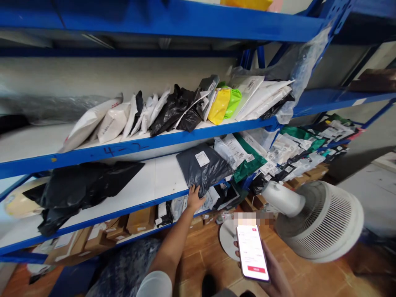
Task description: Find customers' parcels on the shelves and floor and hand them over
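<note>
My left hand (195,199) reaches to the middle shelf, its fingers closed on the front corner of a dark grey plastic mailer bag (213,167). That bag lies flat and bears a white label. To its right, a green mailer bag (247,171) and white labelled bags lean together. Lower right, my right hand (268,260) is wrapped round a smartphone (252,252), whose lit screen faces me. The screen shows a white page with a red button; its text is too small to read.
A white fan (318,220) stands at the right, close to the shelving. Above, a row of mailer bags stands on a blue-edged shelf (136,144). Black plastic bags (83,185) lie at the left. Cardboard boxes (140,220) fill the bottom shelf above the tiled floor (198,264).
</note>
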